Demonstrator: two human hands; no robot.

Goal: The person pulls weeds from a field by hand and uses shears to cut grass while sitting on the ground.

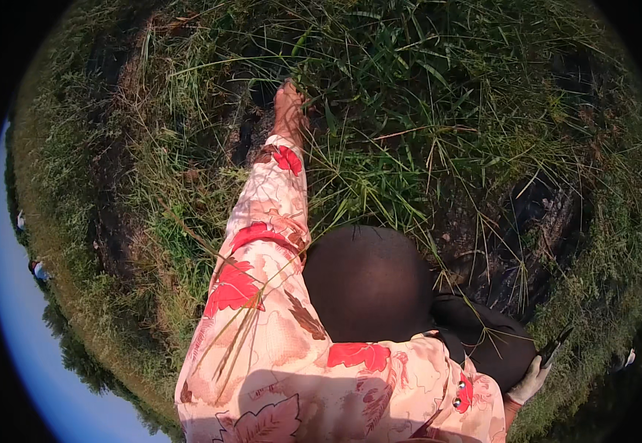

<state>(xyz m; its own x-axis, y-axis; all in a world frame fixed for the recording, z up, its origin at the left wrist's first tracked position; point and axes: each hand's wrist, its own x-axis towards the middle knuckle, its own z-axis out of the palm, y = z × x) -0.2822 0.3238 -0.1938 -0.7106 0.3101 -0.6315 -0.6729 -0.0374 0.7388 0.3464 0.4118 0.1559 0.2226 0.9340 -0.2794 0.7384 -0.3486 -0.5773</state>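
My left hand reaches far forward at the end of a pink sleeve with red leaf patterns. Its fingers are partly hidden among green grass blades, so their grip is unclear. At the lower right, beside my dark-clothed leg, is my right hand, pale as if gloved or dusty. It is closed on a dark, narrow tool with a pointed end; the exact kind cannot be told. A rounded knee in black cloth stands between my arms. Long grass stems lie across the left sleeve.
Dense grass and weeds surround me. Dark sheeting or soil shows at the right, with another dark strip at the left. Distant people in pale clothing are at the far left edge. Trees line the horizon.
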